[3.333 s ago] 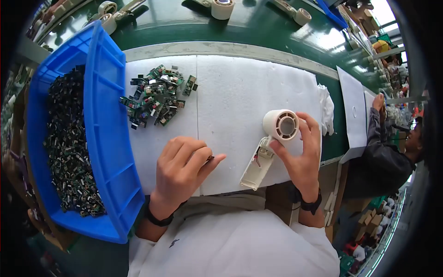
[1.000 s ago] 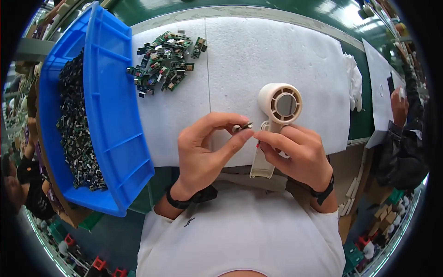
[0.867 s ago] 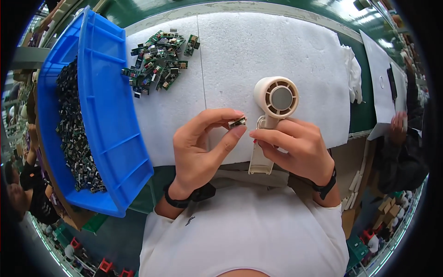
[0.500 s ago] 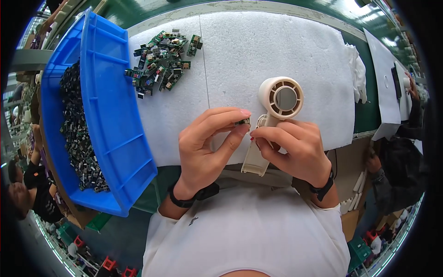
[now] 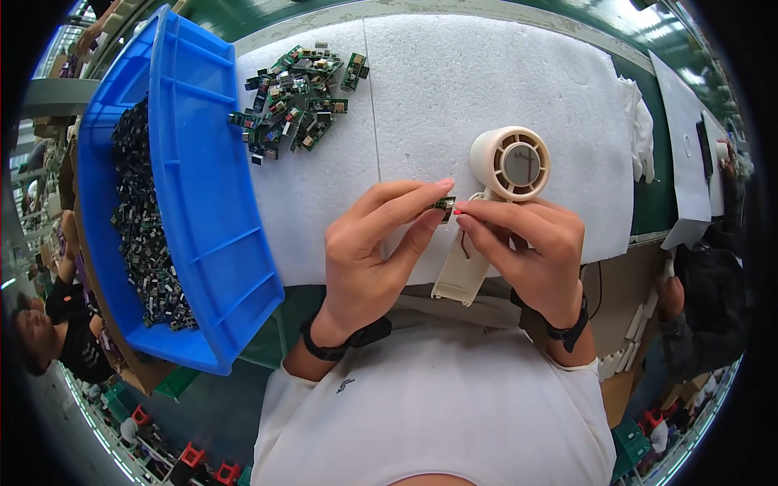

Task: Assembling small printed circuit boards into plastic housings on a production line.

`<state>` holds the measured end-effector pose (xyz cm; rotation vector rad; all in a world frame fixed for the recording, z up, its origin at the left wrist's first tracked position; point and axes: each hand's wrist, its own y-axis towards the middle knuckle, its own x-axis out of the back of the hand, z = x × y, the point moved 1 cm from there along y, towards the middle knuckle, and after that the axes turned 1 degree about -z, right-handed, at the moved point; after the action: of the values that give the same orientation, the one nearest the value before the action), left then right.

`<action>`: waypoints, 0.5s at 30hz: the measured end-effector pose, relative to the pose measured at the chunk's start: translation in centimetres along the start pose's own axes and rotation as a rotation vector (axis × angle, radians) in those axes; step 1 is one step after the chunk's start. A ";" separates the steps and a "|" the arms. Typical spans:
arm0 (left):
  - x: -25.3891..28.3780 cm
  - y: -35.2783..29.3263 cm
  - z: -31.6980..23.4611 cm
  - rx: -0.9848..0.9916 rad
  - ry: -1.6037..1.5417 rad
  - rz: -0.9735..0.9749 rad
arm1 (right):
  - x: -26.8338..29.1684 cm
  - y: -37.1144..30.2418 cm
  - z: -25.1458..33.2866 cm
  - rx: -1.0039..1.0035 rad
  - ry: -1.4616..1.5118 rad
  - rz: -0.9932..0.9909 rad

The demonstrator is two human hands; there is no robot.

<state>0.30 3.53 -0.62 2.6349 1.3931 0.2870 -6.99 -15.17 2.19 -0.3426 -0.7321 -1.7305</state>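
Note:
My left hand (image 5: 366, 253) is closed in a pinch on a small green circuit board (image 5: 444, 207), held up over the white foam sheet. Close to the board's right side, the fingertips of my right hand (image 5: 536, 249) pinch a tiny red wire end (image 5: 458, 212); whether it touches the board I cannot tell. Behind and below my right hand lies a cream handheld fan (image 5: 484, 158), its round grille facing up. The fan's hollow handle (image 5: 459, 277) is uncovered and a thin dark wire shows inside it. My right fingers hide the handle's upper part.
A pile of loose circuit boards (image 5: 296, 93) lies on the foam sheet (image 5: 421, 97) at the far left. Beside it stands a tilted blue bin (image 5: 215, 202) holding many more boards. White cloth (image 5: 640, 130) hangs at the right edge. Other people sit at both sides.
Both hands have moved slightly up and right in view, and the board is turned so more of its face shows. The red wire end is now nearer the board.

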 end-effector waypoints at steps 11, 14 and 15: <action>-0.4 0.1 -0.6 0.023 0.068 -0.037 | -0.1 -0.1 0.2 -0.007 -0.015 -0.037; -0.2 0.3 -0.8 -0.022 0.132 0.016 | -0.1 -0.1 0.0 0.025 -0.008 -0.043; -0.2 0.2 -0.7 -0.019 0.114 0.024 | -0.1 -0.1 -0.1 0.042 -0.003 -0.044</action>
<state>0.23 3.28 0.15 2.6591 1.3848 0.4584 -7.05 -15.12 2.06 -0.3028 -0.7823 -1.7543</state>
